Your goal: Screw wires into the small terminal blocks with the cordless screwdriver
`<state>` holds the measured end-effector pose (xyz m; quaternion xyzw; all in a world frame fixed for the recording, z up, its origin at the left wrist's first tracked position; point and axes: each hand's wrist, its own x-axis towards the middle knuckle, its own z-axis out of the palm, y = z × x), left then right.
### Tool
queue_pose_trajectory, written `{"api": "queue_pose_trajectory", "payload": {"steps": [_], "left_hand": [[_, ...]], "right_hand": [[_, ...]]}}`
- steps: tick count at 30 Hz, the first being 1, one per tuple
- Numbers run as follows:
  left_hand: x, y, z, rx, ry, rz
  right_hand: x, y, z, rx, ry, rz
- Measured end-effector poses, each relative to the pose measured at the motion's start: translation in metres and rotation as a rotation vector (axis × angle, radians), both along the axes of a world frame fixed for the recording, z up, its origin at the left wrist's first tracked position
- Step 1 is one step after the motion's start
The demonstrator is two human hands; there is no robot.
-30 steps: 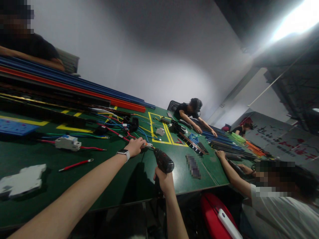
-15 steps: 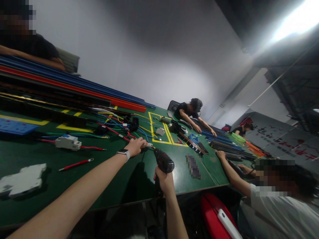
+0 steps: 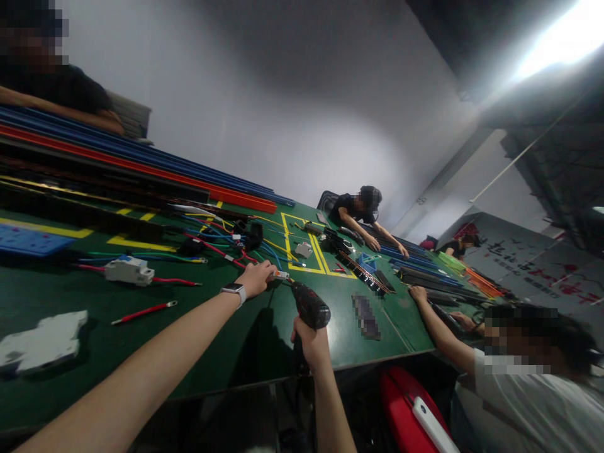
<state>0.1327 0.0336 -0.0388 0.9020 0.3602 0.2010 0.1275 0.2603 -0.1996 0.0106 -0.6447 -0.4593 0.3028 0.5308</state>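
Observation:
In the head view my right hand (image 3: pixel 311 343) grips a black cordless drill (image 3: pixel 311 305) by its handle. The drill's bit points left, at the end of a small white circuit breaker (image 3: pixel 282 275); whether they touch I cannot tell. My left hand (image 3: pixel 257 277), with a watch (image 3: pixel 234 290) on the wrist, is closed around that breaker and hides most of it. A red wire (image 3: pixel 221 253) runs toward this hand from behind. Farther left lie a white breaker (image 3: pixel 129 270) with red wires, a short red cable (image 3: pixel 144 312) with a lug, and another white breaker (image 3: pixel 44 341).
Bundled coloured wires and black parts (image 3: pixel 250 233) lie behind my left hand on the green table (image 3: pixel 189 365). Long blue and orange rails (image 3: pixel 236 196) line the far side. A dark blurred flat object (image 3: pixel 365 316) lies right of the drill. Co-workers sit around the table.

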Motion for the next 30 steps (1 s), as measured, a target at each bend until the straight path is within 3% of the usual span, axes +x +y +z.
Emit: {"api": "queue_pose_trajectory", "payload": {"steps": [30], "left_hand": [[0.0015, 0.0008, 0.0008, -0.016, 0.007, -0.01]], "right_hand": [[-0.0013, 0.0012, 0.0003, -0.007, 0.002, -0.032]]}}
